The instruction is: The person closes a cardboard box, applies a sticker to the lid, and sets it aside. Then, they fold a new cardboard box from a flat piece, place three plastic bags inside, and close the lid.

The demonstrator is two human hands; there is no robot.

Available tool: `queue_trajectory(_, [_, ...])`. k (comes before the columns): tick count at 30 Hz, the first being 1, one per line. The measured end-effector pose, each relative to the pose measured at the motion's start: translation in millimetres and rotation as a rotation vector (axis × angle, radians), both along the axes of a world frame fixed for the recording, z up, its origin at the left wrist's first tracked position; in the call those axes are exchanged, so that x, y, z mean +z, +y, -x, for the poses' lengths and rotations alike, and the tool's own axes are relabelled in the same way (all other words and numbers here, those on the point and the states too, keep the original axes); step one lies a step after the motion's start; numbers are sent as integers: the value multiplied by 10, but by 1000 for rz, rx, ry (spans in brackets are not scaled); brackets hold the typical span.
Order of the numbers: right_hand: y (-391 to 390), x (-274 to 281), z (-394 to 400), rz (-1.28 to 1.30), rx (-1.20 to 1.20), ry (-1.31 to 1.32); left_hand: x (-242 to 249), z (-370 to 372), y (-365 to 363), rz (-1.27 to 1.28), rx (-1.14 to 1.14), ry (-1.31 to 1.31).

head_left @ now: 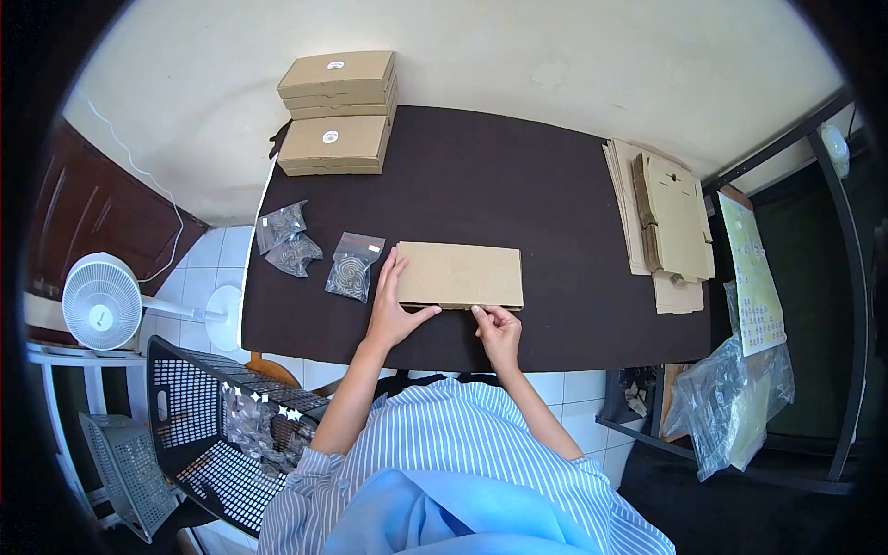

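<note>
My left hand lies flat, fingers spread, along the box; my right hand pinches its near edge. Three boxes sit stacked far left; flats remain right.

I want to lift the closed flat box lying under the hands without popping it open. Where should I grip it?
Probably by its two short ends, one hand from each side: the cardboard box lies flat and wide on the table, and its near long edge looks like the opening seam.

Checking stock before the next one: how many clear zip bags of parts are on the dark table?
3: two bags overlapping near the table's left edge, one bag just beside the left hand. More seem to lie in the black basket.
</note>
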State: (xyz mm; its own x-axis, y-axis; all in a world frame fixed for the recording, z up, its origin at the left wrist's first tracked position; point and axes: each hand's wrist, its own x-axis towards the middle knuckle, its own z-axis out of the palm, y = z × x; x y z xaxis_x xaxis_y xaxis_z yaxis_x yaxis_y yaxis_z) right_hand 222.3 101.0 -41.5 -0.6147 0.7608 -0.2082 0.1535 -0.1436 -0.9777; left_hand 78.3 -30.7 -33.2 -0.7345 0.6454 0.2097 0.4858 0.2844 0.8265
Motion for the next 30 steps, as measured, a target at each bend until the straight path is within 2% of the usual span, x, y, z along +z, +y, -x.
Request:
queue_trajectory(3, [-13, 1, -4, -52, -9, -19, 27, -28, 23, -24, 5, -34])
queue_trajectory(5, [-23, 11, -2, -81, -14, -32, 95, -95, 31, -21, 177, 176])
queue_trajectory(6, [-25, 25, 1, -89, -17, -43, 47, -153, 5, -24, 177, 177])
queue_trajectory(8, [-13, 28, 7, -96, -21, -53, -92, -313, -87, -48, 122, 486])
queue_trajectory(9, [-4, 14, 3, -96, -16, -42, 41, -399, -83, -15, -66, 506])
queue_trajectory(11, [-3, -22, 4, -94, -6, -33, 57, -525, -43, 208, -386, 328])
queue_trajectory(20, [18, -38, -23, -56, 10, 12, 65, -696, 5, 369, -281, 367])
queue_trajectory(30, [15, -38, -15, -93, 4, -15, 57, -713, 33, 336, -269, 357])
